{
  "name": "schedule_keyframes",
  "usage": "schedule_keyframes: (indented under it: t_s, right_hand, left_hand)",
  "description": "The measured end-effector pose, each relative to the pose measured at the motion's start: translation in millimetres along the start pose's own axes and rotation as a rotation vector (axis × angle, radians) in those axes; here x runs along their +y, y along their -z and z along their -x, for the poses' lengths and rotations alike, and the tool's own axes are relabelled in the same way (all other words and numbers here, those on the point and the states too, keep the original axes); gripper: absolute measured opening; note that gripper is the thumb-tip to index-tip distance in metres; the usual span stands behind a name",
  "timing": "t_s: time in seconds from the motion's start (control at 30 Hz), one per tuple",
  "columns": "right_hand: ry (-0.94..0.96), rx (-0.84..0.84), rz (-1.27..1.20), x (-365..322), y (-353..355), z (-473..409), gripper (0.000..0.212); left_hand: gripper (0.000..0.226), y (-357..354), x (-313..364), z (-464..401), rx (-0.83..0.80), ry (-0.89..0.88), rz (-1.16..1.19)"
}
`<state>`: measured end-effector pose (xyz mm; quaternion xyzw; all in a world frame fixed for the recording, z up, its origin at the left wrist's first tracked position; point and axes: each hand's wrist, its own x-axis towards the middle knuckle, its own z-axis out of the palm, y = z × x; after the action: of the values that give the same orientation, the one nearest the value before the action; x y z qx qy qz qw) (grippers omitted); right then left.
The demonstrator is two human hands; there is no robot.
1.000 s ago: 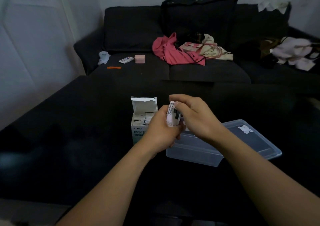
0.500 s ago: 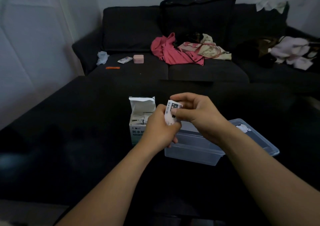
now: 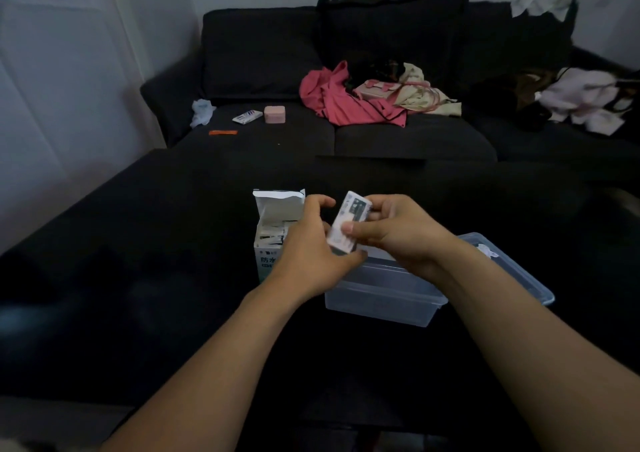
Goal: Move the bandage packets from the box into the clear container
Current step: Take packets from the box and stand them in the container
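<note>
A white bandage box point(image 3: 273, 229) stands open on the dark table, its flap up and several packets showing inside. To its right sits the clear container point(image 3: 391, 299), its lid point(image 3: 512, 271) leaning behind it. A small stack of bandage packets point(image 3: 348, 221) is held tilted above the container's near left corner. My right hand point(image 3: 398, 236) pinches the stack with thumb and fingers. My left hand point(image 3: 315, 250) is against the stack's lower edge, with its upper fingers spread off the top; it also hides the box's right side.
A dark sofa stands beyond the table with pink clothing point(image 3: 343, 101), a beige bag point(image 3: 408, 91), a pink case point(image 3: 274, 114), a small white pack point(image 3: 246, 117) and an orange strip point(image 3: 222, 133). More pale clothes point(image 3: 585, 98) lie at the far right.
The packet stack has tilted and shifted right, into my right hand's pinch. My left hand's upper fingers have opened away from its top.
</note>
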<state>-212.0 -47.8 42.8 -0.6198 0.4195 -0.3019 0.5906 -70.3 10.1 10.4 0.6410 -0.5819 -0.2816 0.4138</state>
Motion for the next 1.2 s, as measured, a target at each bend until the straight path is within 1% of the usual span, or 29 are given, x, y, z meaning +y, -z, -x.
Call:
schedule_keyframes:
  t_s: [0.03,0.07,0.1,0.17,0.27,0.3,0.33,0.43,0.5,0.57,0.67,0.73,0.87,0.97,1.1,1.2]
  right_hand:
    - [-0.044,0.034,-0.023,2,8,-5,0.021]
    - [-0.103,0.06,-0.024,4,17,-9,0.021]
    - [-0.176,0.079,0.003,8,24,-12,0.024]
    - [-0.335,0.079,0.14,17,28,-19,0.027]
    - [-0.471,0.04,0.387,27,14,-27,0.028]
    - [-0.497,0.024,0.441,29,7,-31,0.031]
    - [-0.524,0.006,0.479,32,2,-35,0.035]
    - [-0.589,-0.041,0.543,39,-9,-45,0.046]
    - [-0.584,-0.056,0.636,42,-12,-49,0.052]
    - [-0.531,-0.052,0.75,44,-14,-51,0.055]
    - [-0.468,-0.029,0.882,45,-17,-53,0.054]
    - [-0.444,-0.034,0.941,47,-18,-55,0.05]
    - [-0.454,-0.071,0.987,44,-18,-53,0.046]
    - [-0.445,-0.093,0.974,39,-15,-51,0.044]
    - [-0.402,-0.111,1.026,40,-15,-50,0.045]
    - [-0.396,-0.154,1.059,39,-16,-46,0.046]
  left_hand:
    - [0.071,4,0,1,0.0,-0.023,-0.07]
    - [0.062,8,-1,3,0.003,-0.039,-0.127]
    - [0.048,11,-2,4,0.011,-0.05,-0.158]
    - [0.025,15,-7,5,0.035,-0.042,-0.189]
    - [0.015,13,-13,6,-0.006,-0.005,-0.284]
    - [0.014,11,-14,7,-0.044,0.002,-0.32]
    - [0.018,8,-15,7,-0.081,0.013,-0.354]
    - [0.039,1,-17,4,-0.127,0.08,-0.372]
    - [0.041,-3,-19,1,-0.145,0.142,-0.323]
    - [0.034,-3,-21,-3,-0.163,0.187,-0.267]
    - [0.02,-2,-20,-6,-0.179,0.221,-0.202]
    - [0.016,-2,-18,-7,-0.194,0.238,-0.187]
    - [0.017,-4,-19,-8,-0.205,0.238,-0.166]
    - [0.019,-4,-21,-8,-0.21,0.243,-0.154]
    - [0.018,-4,-21,-7,-0.202,0.232,-0.159]
    - [0.019,-4,-20,-7,-0.209,0.235,-0.155]
